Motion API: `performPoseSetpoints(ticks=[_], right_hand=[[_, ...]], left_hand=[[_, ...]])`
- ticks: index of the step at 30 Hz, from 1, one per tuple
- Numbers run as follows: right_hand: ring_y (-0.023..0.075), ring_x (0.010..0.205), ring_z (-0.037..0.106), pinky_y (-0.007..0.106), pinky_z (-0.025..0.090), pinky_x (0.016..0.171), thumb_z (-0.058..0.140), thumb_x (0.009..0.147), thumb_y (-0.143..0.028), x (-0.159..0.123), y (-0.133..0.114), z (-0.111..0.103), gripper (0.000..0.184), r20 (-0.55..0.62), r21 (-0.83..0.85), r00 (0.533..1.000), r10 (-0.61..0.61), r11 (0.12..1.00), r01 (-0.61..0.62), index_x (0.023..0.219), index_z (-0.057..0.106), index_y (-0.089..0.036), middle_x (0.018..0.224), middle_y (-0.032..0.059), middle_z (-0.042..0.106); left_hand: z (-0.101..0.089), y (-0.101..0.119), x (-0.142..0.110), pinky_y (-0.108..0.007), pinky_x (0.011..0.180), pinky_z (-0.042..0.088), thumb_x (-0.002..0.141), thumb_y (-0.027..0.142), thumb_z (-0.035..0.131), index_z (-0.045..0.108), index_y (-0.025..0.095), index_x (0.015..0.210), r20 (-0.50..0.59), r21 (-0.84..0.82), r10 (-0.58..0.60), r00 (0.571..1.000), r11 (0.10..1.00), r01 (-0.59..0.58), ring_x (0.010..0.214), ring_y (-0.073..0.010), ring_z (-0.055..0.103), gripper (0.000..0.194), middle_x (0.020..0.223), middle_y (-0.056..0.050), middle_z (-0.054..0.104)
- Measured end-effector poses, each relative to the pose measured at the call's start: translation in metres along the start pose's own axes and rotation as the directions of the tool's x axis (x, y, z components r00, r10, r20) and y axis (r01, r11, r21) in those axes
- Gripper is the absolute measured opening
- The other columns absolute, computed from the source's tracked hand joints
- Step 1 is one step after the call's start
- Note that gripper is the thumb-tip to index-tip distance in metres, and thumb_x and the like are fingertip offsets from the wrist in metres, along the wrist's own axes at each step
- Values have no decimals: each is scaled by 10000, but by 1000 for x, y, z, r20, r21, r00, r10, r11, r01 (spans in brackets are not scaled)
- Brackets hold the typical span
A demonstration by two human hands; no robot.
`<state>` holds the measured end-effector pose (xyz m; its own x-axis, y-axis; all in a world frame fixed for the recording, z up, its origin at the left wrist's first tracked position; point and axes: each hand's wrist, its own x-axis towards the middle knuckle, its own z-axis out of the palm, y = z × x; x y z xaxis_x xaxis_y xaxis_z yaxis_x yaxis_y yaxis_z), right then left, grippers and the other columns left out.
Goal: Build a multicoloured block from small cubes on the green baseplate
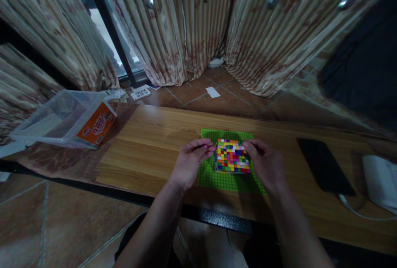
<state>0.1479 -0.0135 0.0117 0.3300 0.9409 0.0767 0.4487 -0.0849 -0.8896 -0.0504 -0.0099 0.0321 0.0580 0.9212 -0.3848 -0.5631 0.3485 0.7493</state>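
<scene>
A green studded baseplate [207, 181] lies on the wooden table in front of me. On it stands a block built of many small bricks [232, 158] in mixed colours, its top a patchwork of studs. At the block's left side my left hand [192, 160] pinches a small pink brick [205, 147] between thumb and fingers. My right hand [266, 162] is closed at the block's upper right corner, thumb and fingertips against it. Whether a loose brick sits in those right fingers is hidden.
A clear plastic bin [58, 115] with an orange label stands at the table's left end. To the right lie a black phone [325, 166] with a white cable [353, 209] and a white packet [380, 181]. Striped curtains [186, 24] hang behind the table [149, 144].
</scene>
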Motion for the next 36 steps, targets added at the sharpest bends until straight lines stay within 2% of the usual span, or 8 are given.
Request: performPoseSetpoints(ticks=[4,8,13,16,18,23,30,36], right_hand=[[230,770,694,332,505,689,559,879,-568,-2,-2,-2,429,-2,-77,999,-33,996,32,912,755,-187,837,68,765],[226,746,688,332,508,677,527,907,-569,-4,-8,-2,438,-134,-60,988,-74,996,66,919,742,-188,809,67,749],[230,870,685,370,535,796,596,905,-468,-10,-18,4,287,-198,-53,943,-268,963,262,892,732,-215,912,58,737],[219,957,674,379,531,860,614,915,-395,-17,-27,9,195,-127,-38,901,-415,910,414,936,732,-241,994,51,723],[213,1013,661,380,523,891,633,912,-364,-22,-34,12,162,-29,-12,878,-478,878,478,992,731,-262,1066,49,707],[201,1011,646,379,511,889,670,905,-335,-29,-43,22,146,179,18,829,-530,844,536,1032,731,-295,1055,30,710],[165,888,652,320,504,797,672,911,-261,-31,-43,24,68,205,53,827,-524,849,525,908,735,-285,910,-5,721],[148,886,678,293,518,792,688,900,-253,-32,-43,23,95,167,126,817,-552,834,537,939,752,-311,922,-25,744]], left_hand=[[-1,1,-1,-280,810,551,818,50,666,728,86,874,33,4,-17,999,1000,17,783,-148,715,91,873,-108,756],[-3,2,-2,-278,753,550,840,139,702,716,95,908,59,19,-23,998,1000,22,741,-147,711,82,889,-116,762],[-5,4,-2,-209,565,477,831,271,744,723,104,898,81,59,-24,996,998,19,617,-110,670,181,888,-114,773],[-5,4,-3,-179,460,371,771,345,802,731,109,872,92,97,-22,996,995,13,532,-85,621,266,827,-96,770],[-4,4,-3,-170,433,317,704,359,852,740,116,850,109,105,-17,994,994,5,506,-69,592,305,777,-68,755],[-2,5,-6,-155,476,326,563,311,931,763,149,811,82,93,-13,997,996,5,505,-33,526,341,656,15,678],[0,6,-7,-167,456,275,526,277,937,758,146,764,109,70,16,994,997,-24,468,-21,450,325,567,41,616],[0,6,-7,-176,435,222,534,254,928,748,126,733,170,7,14,985,1000,-15,441,-15,403,296,551,35,606]])
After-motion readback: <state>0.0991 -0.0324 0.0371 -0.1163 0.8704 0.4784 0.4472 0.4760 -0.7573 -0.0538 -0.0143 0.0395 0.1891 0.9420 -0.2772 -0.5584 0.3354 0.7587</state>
